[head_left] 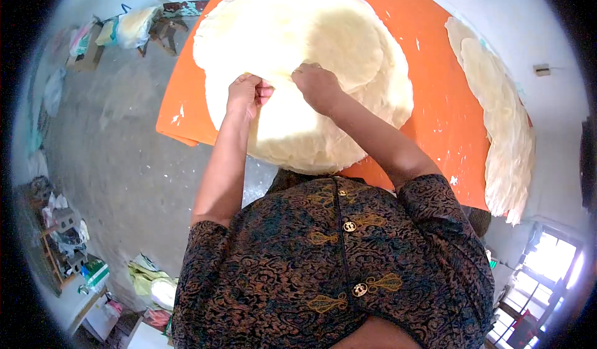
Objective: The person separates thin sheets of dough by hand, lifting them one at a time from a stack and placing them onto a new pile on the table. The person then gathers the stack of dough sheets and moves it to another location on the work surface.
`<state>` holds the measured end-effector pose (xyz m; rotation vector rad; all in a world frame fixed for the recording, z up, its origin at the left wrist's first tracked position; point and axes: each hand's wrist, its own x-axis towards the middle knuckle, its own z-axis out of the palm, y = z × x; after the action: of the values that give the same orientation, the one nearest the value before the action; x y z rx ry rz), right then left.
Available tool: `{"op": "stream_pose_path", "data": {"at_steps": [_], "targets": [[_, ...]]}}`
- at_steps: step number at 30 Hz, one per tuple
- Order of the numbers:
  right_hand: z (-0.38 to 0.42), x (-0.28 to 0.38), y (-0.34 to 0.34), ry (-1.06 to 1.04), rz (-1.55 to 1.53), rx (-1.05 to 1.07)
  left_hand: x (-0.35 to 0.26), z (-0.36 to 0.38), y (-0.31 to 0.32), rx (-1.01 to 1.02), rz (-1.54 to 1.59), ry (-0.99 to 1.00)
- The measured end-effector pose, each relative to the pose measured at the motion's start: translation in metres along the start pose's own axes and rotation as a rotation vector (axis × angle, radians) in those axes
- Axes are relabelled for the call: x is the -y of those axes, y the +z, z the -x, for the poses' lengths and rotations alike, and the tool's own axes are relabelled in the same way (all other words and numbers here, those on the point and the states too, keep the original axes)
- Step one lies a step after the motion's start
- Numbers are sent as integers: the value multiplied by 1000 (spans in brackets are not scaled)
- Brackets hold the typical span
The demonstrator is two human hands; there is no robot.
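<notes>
A wide stack of thin, pale, round sheets (pixel 273 25) that look like dough or flatbread lies in front of me. My left hand (pixel 249 94) is at the near left part of the stack, thumb and fingers pinched on a thin pale sheet. Close by on the right, my right hand (pixel 317 88) pinches the same pale surface, its fingertips turned down. Bright light washes out the sheet between the hands, so its edges are hard to make out. A smaller rounded sheet (pixel 348 47) shows on top, beyond my right hand.
The stack rests on an orange-covered table (pixel 435 100). More pale sheets (pixel 497 125) hang over its right edge. A low wooden stool (pixel 165 35) and bags (pixel 137 25) stand at the far left. Household clutter (pixel 68 231) lines the lower left, and a window (pixel 547 262) is at lower right.
</notes>
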<state>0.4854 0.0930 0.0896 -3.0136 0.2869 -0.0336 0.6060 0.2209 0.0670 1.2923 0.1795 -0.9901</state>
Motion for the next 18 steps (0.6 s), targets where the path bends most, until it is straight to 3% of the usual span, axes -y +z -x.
{"op": "stream_pose_path", "data": {"at_steps": [5,12,17,18], "targets": [[10,-1,3,28,40,-35,10,-3,-1,137,113,-150],[27,2,2,52,-52,-263,10,-6,0,332,326,-151],[1,-38,1,235,-276,-77,7,11,8,286,254,-112],[-15,-58,-8,243,-321,63,9,18,7,273,213,-91]]}}
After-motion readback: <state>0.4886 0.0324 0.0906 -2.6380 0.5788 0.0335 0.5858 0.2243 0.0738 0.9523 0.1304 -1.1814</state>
